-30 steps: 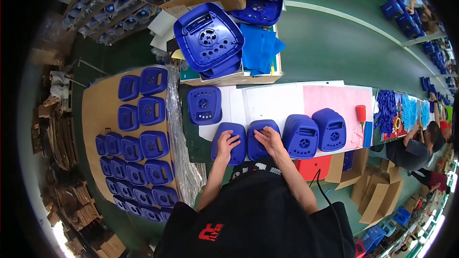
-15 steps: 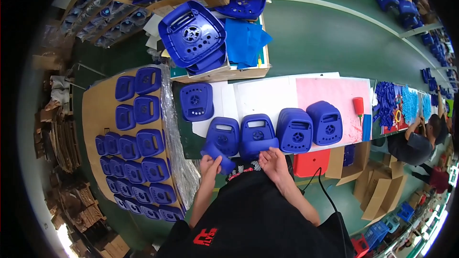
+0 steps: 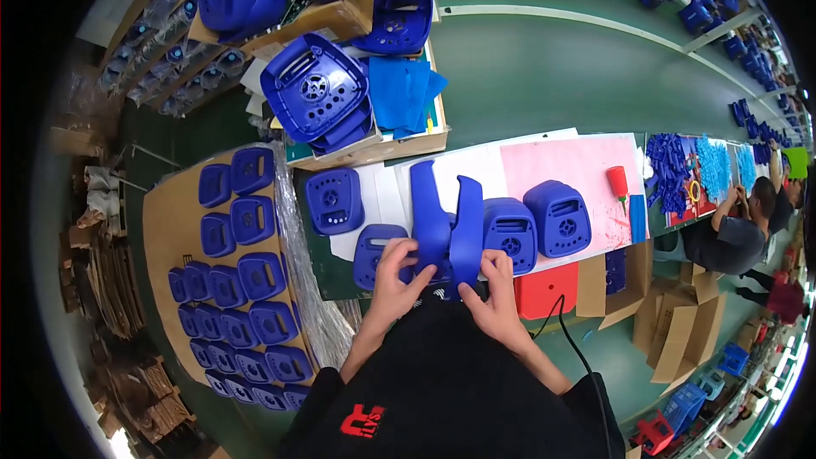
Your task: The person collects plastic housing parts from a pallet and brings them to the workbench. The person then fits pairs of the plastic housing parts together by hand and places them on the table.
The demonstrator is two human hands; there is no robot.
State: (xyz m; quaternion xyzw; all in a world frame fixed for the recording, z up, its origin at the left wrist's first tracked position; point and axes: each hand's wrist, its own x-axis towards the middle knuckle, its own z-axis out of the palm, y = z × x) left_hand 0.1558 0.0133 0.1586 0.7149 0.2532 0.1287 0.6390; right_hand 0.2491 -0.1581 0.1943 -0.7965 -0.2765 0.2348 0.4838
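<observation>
Two blue plastic shells stand on edge close together in front of me. My left hand (image 3: 398, 279) grips the left blue shell (image 3: 429, 217) near its lower end, thumb and fingers pressed on it. The right blue shell (image 3: 467, 234) is pinched at its lower end by my right hand (image 3: 495, 293). Left of them a blue housing (image 3: 374, 259) lies on the table edge, partly behind my left hand. To the right stand a stack of blue housings (image 3: 512, 238) and another stack (image 3: 561, 221).
Further left lies one blue housing (image 3: 333, 202). A box (image 3: 391, 151) with shells and blue sheets is behind. Rows of housings lie on cardboard (image 3: 174, 195) at left. A red bottle (image 3: 618, 180), red stool (image 3: 548, 291) and a seated person (image 3: 731, 234) are at right.
The two shells, earlier low near the table edge, are now raised upright side by side, with both hands on them. The view has shifted slightly to the right.
</observation>
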